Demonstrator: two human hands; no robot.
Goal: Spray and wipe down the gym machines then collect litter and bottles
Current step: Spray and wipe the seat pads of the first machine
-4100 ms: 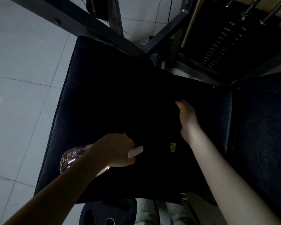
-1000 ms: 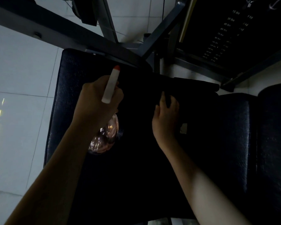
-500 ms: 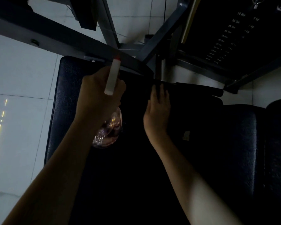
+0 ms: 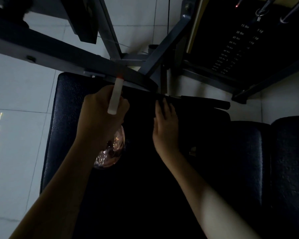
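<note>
My left hand [image 4: 100, 118] grips a spray bottle [image 4: 110, 152] with a clear pinkish body and a white nozzle tipped red, held over the black padded seat [image 4: 66, 118] of a gym machine. The nozzle points toward the far edge of the pad. My right hand [image 4: 166, 125] lies flat with straight fingers on a dark cloth [image 4: 197, 104] near the pad's far edge. The cloth is hard to tell from the dark pad, apart from a small pale tag beside my wrist.
Grey steel frame bars [image 4: 67, 54] cross just beyond the pad. A weight stack [image 4: 236, 47] with printed numbers and cables stands at the upper right. A second black pad [image 4: 274, 161] lies to the right. Pale tiled floor [image 4: 16, 100] is on the left.
Both hands have moved toward the far edge of the pad. The bottle was raised from low at the pad's near side to upright, nozzle pointing away. The right hand slid the cloth forward.
</note>
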